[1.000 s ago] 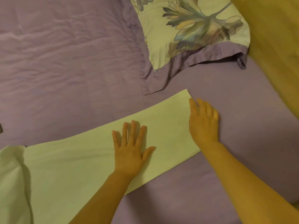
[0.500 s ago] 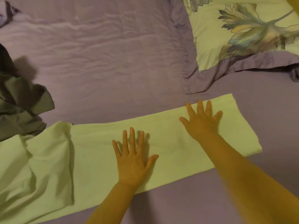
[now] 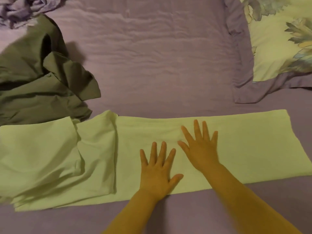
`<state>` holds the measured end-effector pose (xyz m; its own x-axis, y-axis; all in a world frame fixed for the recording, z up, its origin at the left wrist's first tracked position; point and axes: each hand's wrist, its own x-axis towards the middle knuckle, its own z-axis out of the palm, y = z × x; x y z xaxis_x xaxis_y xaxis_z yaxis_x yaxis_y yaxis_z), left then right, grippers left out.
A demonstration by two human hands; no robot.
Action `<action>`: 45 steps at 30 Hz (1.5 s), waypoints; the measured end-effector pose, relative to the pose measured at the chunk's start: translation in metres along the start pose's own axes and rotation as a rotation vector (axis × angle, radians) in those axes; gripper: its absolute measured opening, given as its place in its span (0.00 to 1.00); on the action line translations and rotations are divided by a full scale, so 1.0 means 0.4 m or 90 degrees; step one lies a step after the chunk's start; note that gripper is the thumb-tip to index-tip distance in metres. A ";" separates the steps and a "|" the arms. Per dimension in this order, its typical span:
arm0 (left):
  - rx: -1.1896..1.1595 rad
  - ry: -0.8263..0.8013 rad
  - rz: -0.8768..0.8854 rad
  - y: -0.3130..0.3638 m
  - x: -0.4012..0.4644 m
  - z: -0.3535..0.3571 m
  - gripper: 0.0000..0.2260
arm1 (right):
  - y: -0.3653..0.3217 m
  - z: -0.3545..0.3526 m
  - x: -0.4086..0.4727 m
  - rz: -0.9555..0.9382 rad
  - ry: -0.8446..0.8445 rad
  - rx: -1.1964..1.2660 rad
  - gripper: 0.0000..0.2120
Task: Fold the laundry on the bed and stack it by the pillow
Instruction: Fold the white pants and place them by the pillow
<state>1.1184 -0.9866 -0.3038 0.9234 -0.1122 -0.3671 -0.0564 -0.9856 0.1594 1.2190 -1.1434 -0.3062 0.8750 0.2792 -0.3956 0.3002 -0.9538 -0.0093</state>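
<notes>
A long pale green cloth (image 3: 244, 146) lies folded into a strip across the near part of the bed, its left end rumpled in loose folds. My left hand (image 3: 157, 171) rests flat on its middle, fingers spread. My right hand (image 3: 200, 147) lies flat just to the right and a little farther up, fingers spread too. Neither hand holds anything. The leaf-print pillow (image 3: 280, 48) with a purple border sits at the far right.
A crumpled olive-green garment (image 3: 38, 81) lies at the left, touching the cloth's far left edge. A bunched lilac fabric (image 3: 22, 7) sits in the far left corner. The purple bed sheet (image 3: 160, 61) stretches between the garment and the pillow.
My right hand has slid left along the cloth from its right end toward the middle. The view has swung left, bringing the olive garment in. My left hand stays flat.
</notes>
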 end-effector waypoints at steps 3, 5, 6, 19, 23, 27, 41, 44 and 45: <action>0.042 -0.030 0.055 -0.046 -0.012 -0.010 0.32 | -0.070 0.016 -0.094 -0.051 0.007 0.015 0.30; 0.067 -0.058 0.062 -0.073 -0.022 -0.024 0.31 | -0.102 0.019 -0.107 -0.003 -0.007 0.013 0.28; 0.065 -0.065 0.055 -0.085 -0.030 -0.038 0.30 | -0.121 0.019 -0.102 0.037 -0.016 0.021 0.27; -0.004 0.217 -0.100 -0.434 -0.273 -0.255 0.12 | -0.560 -0.172 -0.194 -0.091 -0.079 0.260 0.26; 0.076 0.213 -0.139 -0.537 -0.336 -0.267 0.16 | -0.685 -0.210 -0.187 -0.163 -0.065 0.341 0.24; -0.060 0.250 -0.217 -0.572 -0.366 -0.289 0.09 | -0.761 -0.219 -0.201 -0.130 -0.072 0.490 0.24; -0.474 0.271 -0.127 -0.361 -0.349 -0.458 0.12 | -0.605 -0.412 -0.283 0.071 0.027 0.958 0.20; -0.370 0.362 -0.114 -0.388 -0.244 -0.545 0.14 | -0.490 -0.446 -0.309 -0.039 0.001 0.932 0.20; -0.353 0.331 -0.116 -0.393 -0.195 -0.567 0.17 | -0.451 -0.451 -0.318 -0.059 -0.006 0.931 0.21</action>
<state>1.1415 -0.7942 -0.0923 0.9670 0.2535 0.0240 0.1839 -0.7606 0.6226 1.1220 -0.9870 -0.0886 0.8703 0.3489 -0.3476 -0.2957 -0.1943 -0.9353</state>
